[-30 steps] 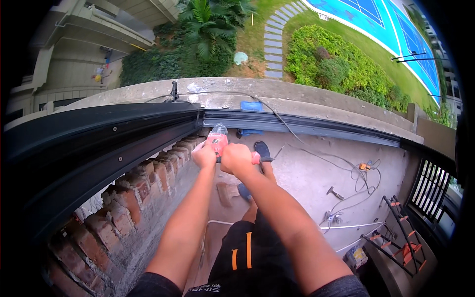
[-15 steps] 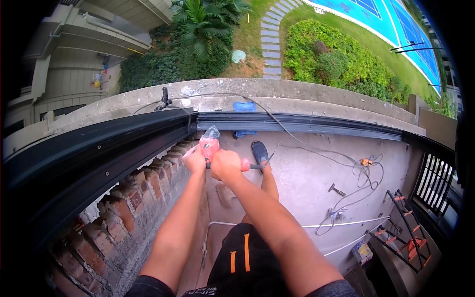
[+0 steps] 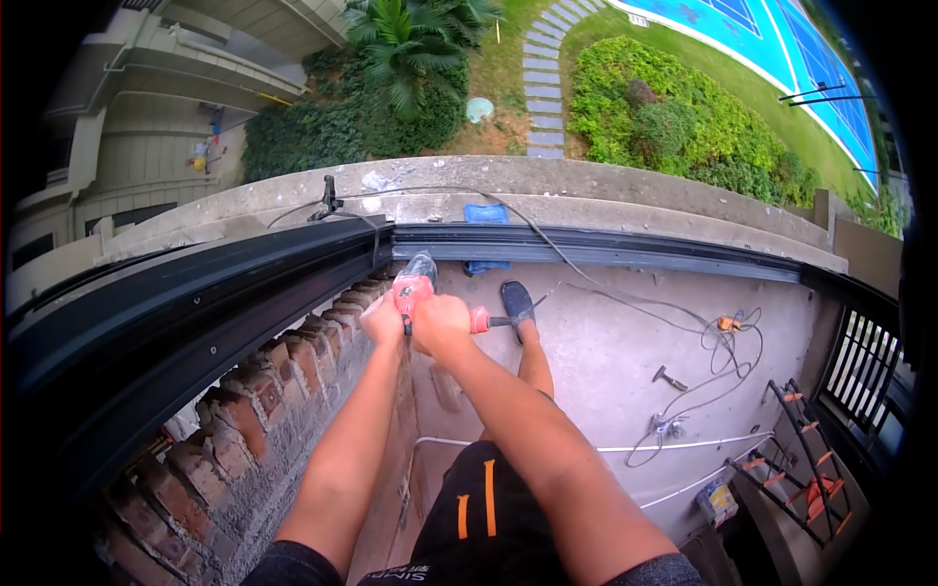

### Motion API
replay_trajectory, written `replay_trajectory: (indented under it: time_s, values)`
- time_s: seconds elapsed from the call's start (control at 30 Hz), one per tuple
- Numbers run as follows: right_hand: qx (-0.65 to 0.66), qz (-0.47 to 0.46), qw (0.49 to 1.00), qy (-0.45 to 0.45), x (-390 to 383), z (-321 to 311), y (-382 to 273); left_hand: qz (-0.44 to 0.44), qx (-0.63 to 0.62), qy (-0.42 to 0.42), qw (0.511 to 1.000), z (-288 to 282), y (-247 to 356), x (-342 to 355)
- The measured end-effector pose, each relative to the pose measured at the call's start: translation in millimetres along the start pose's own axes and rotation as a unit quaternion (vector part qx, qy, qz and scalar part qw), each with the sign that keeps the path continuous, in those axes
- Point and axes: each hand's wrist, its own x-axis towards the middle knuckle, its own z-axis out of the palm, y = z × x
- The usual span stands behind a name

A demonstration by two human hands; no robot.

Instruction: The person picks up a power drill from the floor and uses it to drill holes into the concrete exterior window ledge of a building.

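A red corded power drill point(image 3: 414, 285) is held in both my hands, its clear front end up against the corner where two dark metal frame rails meet. My left hand point(image 3: 383, 317) grips the drill's left side, fingers closed. Around its rear handle my right hand point(image 3: 440, 323) is wrapped, with the drill's red end and black cord sticking out to the right. The bit itself is hidden. The long dark rail point(image 3: 586, 248) runs right from the corner. A blue cloth point(image 3: 487, 213) hangs over that rail.
On the left, a rough brick wall edge point(image 3: 264, 391) lies under the other rail point(image 3: 195, 313). A hammer point(image 3: 669, 378), a looped cable point(image 3: 728, 344) and a folded black-and-orange ladder point(image 3: 806, 464) are at right. Beyond the concrete ledge point(image 3: 625, 178), the garden lies far below.
Both hands and the drill stay nearly in place at the rail corner. The whole view has shifted very slightly.
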Motion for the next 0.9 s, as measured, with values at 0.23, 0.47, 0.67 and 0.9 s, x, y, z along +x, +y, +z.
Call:
replay_trajectory:
  time_s: [0.23,0.47,0.67,0.9]
  values:
    - [-0.011,-0.005,1.0,-0.015,-0.9,-9.6,0.2,-0.01,-0.037,-0.001,0.999,3.3,1.5,-1.9]
    - [-0.001,-0.002,1.0,-0.013,-0.3,-5.3,0.6,-0.034,-0.027,-0.001,0.999,1.8,-1.0,1.9]
    - [-0.016,-0.01,1.0,-0.001,6.7,-5.2,-0.8,-0.056,-0.023,0.009,0.998,2.4,15.1,-5.6]
    - [-0.005,-0.013,1.0,-0.003,2.1,-4.1,5.2,-0.173,-0.143,-0.041,0.974,2.8,32.8,-25.4]
